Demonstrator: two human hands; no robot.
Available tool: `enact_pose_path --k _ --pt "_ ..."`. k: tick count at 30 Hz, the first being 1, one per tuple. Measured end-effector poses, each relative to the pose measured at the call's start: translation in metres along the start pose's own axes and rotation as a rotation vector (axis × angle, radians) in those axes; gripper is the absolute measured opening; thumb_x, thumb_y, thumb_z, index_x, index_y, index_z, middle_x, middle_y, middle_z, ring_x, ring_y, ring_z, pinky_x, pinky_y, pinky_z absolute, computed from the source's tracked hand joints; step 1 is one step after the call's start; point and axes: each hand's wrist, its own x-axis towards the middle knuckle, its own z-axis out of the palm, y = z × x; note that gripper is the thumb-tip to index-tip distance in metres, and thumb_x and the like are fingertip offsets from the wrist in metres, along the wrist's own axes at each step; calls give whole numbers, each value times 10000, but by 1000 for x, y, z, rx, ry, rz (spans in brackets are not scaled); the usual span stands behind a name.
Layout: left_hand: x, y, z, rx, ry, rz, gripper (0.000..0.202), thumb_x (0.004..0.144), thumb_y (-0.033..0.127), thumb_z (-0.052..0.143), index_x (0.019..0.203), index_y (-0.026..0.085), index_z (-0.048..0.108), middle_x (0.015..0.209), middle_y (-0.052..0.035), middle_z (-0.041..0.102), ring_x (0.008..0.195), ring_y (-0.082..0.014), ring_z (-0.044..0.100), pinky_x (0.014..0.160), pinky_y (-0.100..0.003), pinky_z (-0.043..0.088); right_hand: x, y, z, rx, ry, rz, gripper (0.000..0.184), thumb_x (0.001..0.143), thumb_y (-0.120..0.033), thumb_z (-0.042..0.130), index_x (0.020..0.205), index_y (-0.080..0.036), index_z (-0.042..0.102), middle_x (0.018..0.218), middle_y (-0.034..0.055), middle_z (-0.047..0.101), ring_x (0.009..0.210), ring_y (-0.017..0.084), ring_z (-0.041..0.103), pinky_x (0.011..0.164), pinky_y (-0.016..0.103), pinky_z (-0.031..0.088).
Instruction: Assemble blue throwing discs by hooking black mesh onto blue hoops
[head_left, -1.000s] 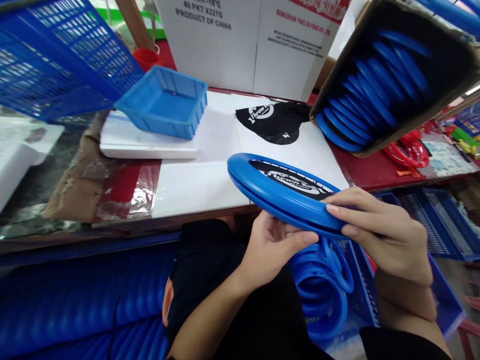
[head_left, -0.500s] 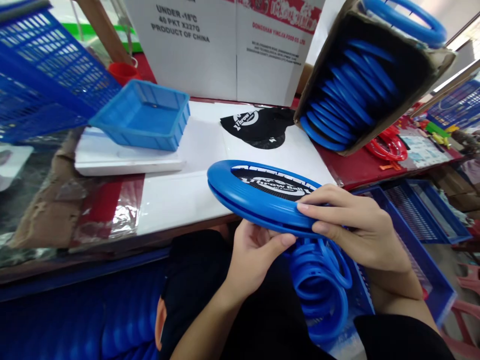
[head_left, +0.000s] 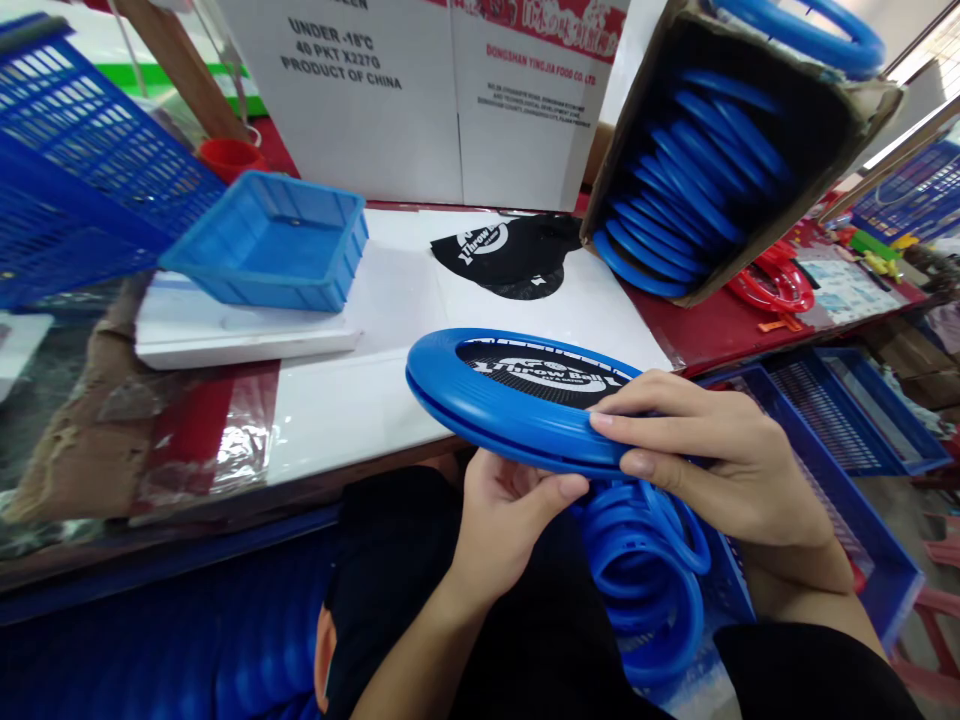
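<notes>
A blue ring paddle [head_left: 450, 385] with a black mesh centre printed "Throw Ball" is held tilted just over the table's front edge. A narrow gap shows along its rim between the upper and lower rings. My left hand [head_left: 510, 510] grips it from below, thumb on the near rim and fingers partly hidden underneath. My right hand [head_left: 712, 450] pinches the right side of the rim, fingers on top and thumb at the near edge. Beyond it, black printed mesh discs [head_left: 502, 255] lie overlapping on the white table surface [head_left: 352, 400].
An open carton [head_left: 847, 110] full of blue rings stands at the back right. A blue tray [head_left: 262, 245] rests on a white slab at left. Loose blue rings [head_left: 652, 600] lie in a crate below my hands. A printed white carton [head_left: 375, 120] stands behind.
The paddle has tilted slightly, showing a little more of its mesh face. Both hands keep their hold, and the camera view has shifted slightly.
</notes>
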Motion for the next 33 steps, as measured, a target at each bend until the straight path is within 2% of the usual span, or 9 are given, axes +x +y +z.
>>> enact_pose_path --k 4,10,14,20,23,28,30,33 --pt "2 -2 0 1 -4 5 307 716 302 971 971 205 831 987 -47 839 885 -188 802 813 -244 661 -2 0 -1 -29 -9 -2 357 992 -163 672 1322 -278 745 1176 73 764 1072 206 711 889 335 612" --pt "2 -2 1 -37 -26 -33 249 732 306 963 906 192 826 920 -41 832 817 -160 790 777 -219 651 -3 -2 -5 -142 -71 -32 401 999 -140 609 1360 -272 720 1226 90 731 1120 210 694 927 335 594" --pt "3 0 2 -61 -25 -26 278 724 294 969 940 198 822 909 -30 827 809 -146 780 767 -208 642 -2 -3 -7 -154 -90 -56 439 988 -114 578 1375 -276 705 1243 93 719 1127 217 681 934 358 588" --pt "3 3 -2 -56 -52 -61 266 709 301 974 851 163 795 798 -31 796 712 -142 744 702 -224 632 0 0 -9 -167 -158 -120 452 994 -114 572 1421 -237 654 1280 118 686 1168 232 652 968 393 570" --pt "2 4 -6 -43 -45 -101 289 696 313 978 870 167 798 829 -45 806 736 -167 749 717 -263 640 -3 4 -9 -221 -217 -145 499 1008 -116 546 1485 -258 589 1310 124 674 1189 242 633 986 427 556" --pt "3 3 -19 -39 16 -207 314 641 290 1004 869 174 823 846 -45 815 780 -173 759 772 -270 636 -16 17 9 -359 -239 -165 625 988 -43 481 1565 -282 485 1389 130 650 1257 254 594 1027 466 520" --pt "4 2 -27 -39 53 -244 334 592 289 1026 821 162 819 805 -42 807 748 -161 751 761 -259 634 -21 23 23 -420 -215 -198 627 979 -29 463 1567 -244 479 1391 153 650 1271 269 589 1019 476 515" --pt "4 0 -41 -49 148 -311 384 519 314 1053 745 148 790 751 -35 788 711 -164 741 733 -280 649 -26 35 49 -530 -164 -272 532 981 -36 455 1491 -152 549 1344 201 676 1246 299 604 972 481 517"
